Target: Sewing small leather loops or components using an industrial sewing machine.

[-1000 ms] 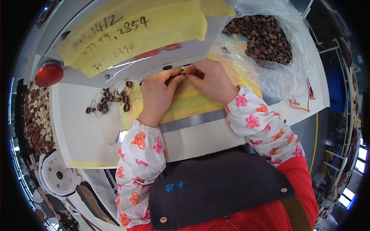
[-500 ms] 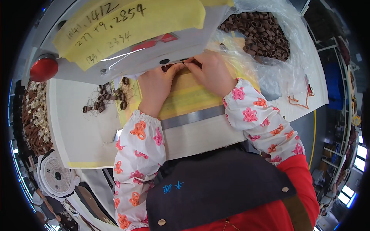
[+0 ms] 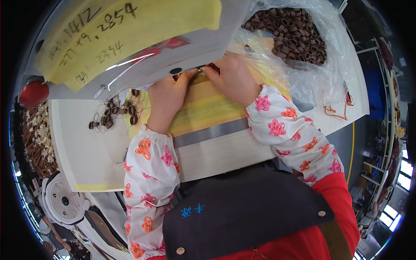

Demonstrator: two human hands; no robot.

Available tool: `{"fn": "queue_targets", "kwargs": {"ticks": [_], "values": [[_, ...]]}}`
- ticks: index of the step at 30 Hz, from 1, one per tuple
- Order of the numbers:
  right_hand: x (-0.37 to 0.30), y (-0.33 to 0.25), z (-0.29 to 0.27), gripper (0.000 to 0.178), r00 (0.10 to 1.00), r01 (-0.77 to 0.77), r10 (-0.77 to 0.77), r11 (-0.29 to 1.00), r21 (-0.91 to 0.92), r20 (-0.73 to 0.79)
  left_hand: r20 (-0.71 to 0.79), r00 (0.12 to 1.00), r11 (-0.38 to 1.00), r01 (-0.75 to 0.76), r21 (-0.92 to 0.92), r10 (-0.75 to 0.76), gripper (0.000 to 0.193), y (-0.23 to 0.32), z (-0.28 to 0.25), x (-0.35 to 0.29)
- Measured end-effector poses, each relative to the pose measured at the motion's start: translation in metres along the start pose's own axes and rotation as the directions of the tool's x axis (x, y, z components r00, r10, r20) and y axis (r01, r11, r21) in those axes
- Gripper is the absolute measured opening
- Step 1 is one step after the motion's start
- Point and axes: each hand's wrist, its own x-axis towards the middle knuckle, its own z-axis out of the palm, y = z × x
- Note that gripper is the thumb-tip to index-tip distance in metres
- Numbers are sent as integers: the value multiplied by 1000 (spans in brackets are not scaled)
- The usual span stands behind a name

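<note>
Under the lower edge of a grey machine housing [image 3: 208, 45], my left hand [image 3: 168, 100] and my right hand [image 3: 234, 80] work close together. Both have thumb and fingers pinched at a small dark piece; the housing hides part of it, and its kind does not show. Beneath my hands lies a yellow-taped work surface [image 3: 208, 110] with a metal strip [image 3: 212, 132] along its near edge. Several small brown loops [image 3: 112, 109] with loose threads lie left of my left hand. Beyond my right hand, a heap of similar brown loops [image 3: 297, 37] rests in a clear plastic bag [image 3: 318, 82].
A red push button [image 3: 34, 93] sticks out at the housing's left side. An orange cord [image 3: 336, 116] lies on the white table [image 3: 86, 160] at the right. Off its left edge stand a white fan [image 3: 65, 200] and piled brown and cream pieces [image 3: 39, 138].
The view has shifted slightly, so the housing, table and my hands appear a little further left. My hands keep their pinch under the housing.
</note>
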Motion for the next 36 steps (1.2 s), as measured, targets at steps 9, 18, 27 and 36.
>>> {"fn": "queue_targets", "kwargs": {"ticks": [9, 18, 27, 36], "values": [[1, 0, 0, 6, 997, -37, 44, 995, -94, 68, 77, 997, 999, -21, -36, 23, 33, -2, -6, 4], [5, -4, -4, 7, 989, -63, 80, 989, -136, 122, 87, 996, 1000, 11, -22, -9, 22, 4, -7, 1], [6, 1, 0, 10, 992, -53, 66, 992, -117, 107, 159, 980, 989, 132, -67, -120, 31, -2, -9, 3], [6, -2, -2, 9, 988, -83, 97, 990, -111, 123, 69, 996, 993, 55, -105, -48, 25, -4, -4, 1]]}}
